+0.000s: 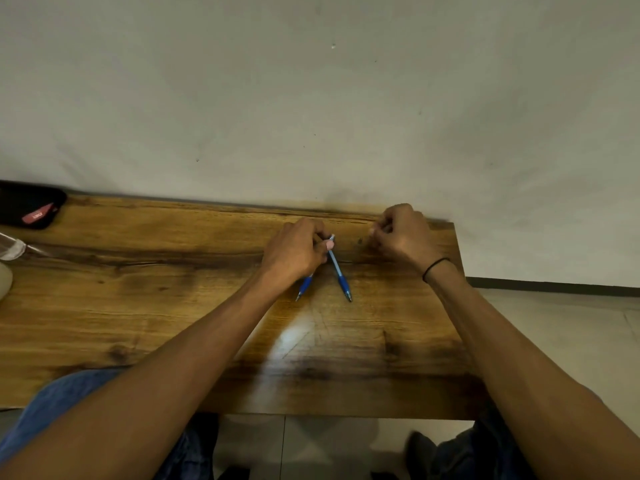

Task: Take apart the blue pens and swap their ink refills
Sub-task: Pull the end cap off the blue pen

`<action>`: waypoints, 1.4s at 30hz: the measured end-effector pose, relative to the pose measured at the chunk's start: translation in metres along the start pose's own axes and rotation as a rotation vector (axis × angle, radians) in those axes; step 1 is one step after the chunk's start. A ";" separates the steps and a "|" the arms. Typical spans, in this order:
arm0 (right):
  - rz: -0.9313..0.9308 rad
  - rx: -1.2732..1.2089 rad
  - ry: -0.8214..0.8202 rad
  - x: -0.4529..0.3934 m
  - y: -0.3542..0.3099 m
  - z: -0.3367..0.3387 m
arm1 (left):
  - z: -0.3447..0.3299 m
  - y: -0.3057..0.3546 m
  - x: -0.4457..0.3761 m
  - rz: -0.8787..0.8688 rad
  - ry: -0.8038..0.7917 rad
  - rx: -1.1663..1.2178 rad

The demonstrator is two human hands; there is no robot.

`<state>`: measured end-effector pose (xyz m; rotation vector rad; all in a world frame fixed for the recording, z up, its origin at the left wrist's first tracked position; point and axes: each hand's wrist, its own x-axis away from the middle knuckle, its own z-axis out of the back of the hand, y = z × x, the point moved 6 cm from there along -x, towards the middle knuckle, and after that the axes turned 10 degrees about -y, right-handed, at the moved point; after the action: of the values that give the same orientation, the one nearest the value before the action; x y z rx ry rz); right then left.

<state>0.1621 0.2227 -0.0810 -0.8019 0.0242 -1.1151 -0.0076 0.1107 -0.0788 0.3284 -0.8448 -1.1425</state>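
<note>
Hands over two pens at frame centre.
Left hand (294, 252) is pinching both pens' (341, 271) tops, knuckles up; right hand (403, 233) is hovering curled, contents unclear.

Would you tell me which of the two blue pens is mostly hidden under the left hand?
The left pen: only its grip and tip show below the left hand. The right pen shows nearly whole.

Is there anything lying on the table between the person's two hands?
In the head view, one blue pen lies between the left hand and right hand, close by the left fingers. Beyond it, only bare wooden table.
</note>
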 end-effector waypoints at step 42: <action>-0.066 -0.188 0.172 0.002 0.006 -0.008 | -0.017 -0.026 -0.011 0.037 0.001 -0.026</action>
<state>0.1648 0.2175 -0.0898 -0.8765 0.2515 -1.2554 -0.0141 0.1067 -0.1104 0.2906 -0.8315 -1.1178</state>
